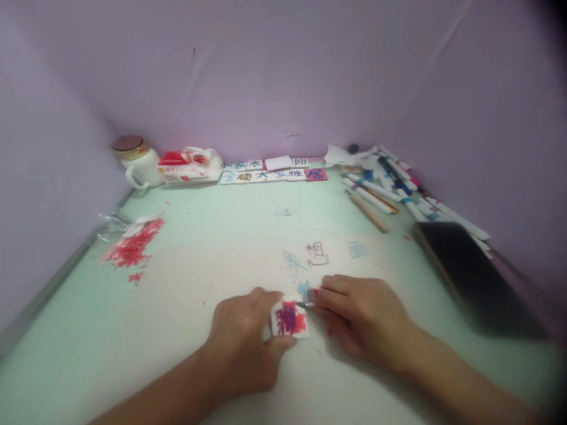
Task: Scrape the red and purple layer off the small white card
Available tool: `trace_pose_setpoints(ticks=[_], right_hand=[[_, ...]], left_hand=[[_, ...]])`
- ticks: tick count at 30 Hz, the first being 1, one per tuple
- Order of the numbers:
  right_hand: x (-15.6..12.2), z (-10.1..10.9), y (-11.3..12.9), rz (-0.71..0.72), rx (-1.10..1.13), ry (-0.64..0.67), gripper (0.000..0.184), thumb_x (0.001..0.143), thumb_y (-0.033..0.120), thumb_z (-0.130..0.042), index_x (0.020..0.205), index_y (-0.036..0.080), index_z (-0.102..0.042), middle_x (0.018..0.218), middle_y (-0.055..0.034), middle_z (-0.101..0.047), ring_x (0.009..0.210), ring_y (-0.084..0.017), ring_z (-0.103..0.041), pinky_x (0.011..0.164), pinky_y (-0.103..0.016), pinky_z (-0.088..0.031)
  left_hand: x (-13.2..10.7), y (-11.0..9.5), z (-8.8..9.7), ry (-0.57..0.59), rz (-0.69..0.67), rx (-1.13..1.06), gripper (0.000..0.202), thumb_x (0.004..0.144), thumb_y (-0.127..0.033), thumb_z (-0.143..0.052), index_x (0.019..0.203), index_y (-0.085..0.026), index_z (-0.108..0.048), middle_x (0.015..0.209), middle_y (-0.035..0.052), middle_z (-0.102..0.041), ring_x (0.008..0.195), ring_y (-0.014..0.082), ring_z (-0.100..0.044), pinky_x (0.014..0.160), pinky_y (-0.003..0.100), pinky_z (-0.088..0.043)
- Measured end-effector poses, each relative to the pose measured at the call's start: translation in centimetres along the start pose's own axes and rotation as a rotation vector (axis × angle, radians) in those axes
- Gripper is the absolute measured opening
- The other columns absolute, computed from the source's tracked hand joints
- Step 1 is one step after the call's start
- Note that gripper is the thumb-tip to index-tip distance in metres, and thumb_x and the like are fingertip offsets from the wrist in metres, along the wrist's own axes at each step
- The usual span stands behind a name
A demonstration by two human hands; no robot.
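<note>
My left hand [245, 333] grips a small white square block [302, 332] by its left side, fingers at the top corner and thumb at the bottom. The block's face bears a purple written character over a red patch with ragged edges. In my right hand [361, 316] is a thin carving knife, its metal tip [305, 305] at the block's upper right edge. The knife's handle is hidden by my fingers. Small red bits cling to those fingers. Just beyond the hands, characters [316, 254] are drawn on the pale green tabletop [212, 236] in purple and blue.
Red shavings [135, 245] lie at the left, near clear plastic. At the back stand a lidded white mug [144, 168], a tissue pack [188, 168] and rows of lettered tiles [266, 176]. Several markers [372, 198], a wooden-handled tool [368, 212] and a dark phone [469, 277] occupy the right.
</note>
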State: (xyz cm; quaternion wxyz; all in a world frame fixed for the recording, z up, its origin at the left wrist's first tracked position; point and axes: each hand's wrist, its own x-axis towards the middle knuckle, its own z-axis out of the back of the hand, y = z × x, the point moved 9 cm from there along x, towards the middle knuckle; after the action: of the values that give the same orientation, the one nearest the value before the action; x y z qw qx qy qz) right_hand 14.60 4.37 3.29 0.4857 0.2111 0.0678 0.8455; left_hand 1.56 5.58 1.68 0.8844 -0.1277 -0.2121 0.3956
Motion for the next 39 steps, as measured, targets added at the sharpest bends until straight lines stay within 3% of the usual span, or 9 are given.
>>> trace_pose_setpoints(ticks=[12,17,29,39], right_hand=[[0.0,-0.5,-0.9,-0.087,0.131,0.064,0.021,0.087,0.02,-0.048,0.074,0.019,-0.065,0.064,-0.0003,-0.054,0.056,-0.013,-0.048,0.053,-0.026,-0.029],[-0.6,-1.0,-1.3,-0.239,0.158,0.085,0.021,0.087,0.022,-0.047,0.076,0.02,-0.064,0.069,-0.0012,-0.056,0.059,-0.015,-0.053,0.055,-0.026,-0.033],[-0.5,-1.5,-2.8,-0.407,0.345,0.145,0.014,0.082,0.02,-0.052,0.073,0.023,-0.062,0.071,0.0019,-0.062,0.062,-0.014,-0.055,0.059,-0.026,-0.035],[-0.7,-2.2,-3.1,-0.453,0.344,0.19,0.016,0.085,0.02,-0.049,0.076,0.023,-0.062,0.075,0.0011,-0.067,0.068,-0.017,-0.058,0.062,-0.028,-0.038]], left_hand=[[0.4,-0.5,0.3,0.026,-0.039,0.04,0.036,0.074,-0.029,-0.061,0.107,-0.019,-0.053,0.081,0.0043,-0.066,0.063,0.022,-0.064,0.056,0.033,-0.049],[0.3,-0.1,0.0,0.03,-0.015,0.001,0.038,0.071,-0.029,-0.064,0.106,-0.02,-0.053,0.082,0.0035,-0.065,0.064,0.0218,-0.064,0.057,0.033,-0.048],[0.1,0.5,-0.6,0.049,-0.008,-0.064,0.038,0.073,-0.029,-0.061,0.11,-0.022,-0.053,0.083,0.0034,-0.064,0.065,0.0201,-0.06,0.06,0.032,-0.046],[-0.2,0.8,-0.7,0.049,0.007,-0.065,0.04,0.073,-0.028,-0.061,0.112,-0.023,-0.053,0.088,0.0045,-0.065,0.069,0.0222,-0.063,0.064,0.036,-0.049]])
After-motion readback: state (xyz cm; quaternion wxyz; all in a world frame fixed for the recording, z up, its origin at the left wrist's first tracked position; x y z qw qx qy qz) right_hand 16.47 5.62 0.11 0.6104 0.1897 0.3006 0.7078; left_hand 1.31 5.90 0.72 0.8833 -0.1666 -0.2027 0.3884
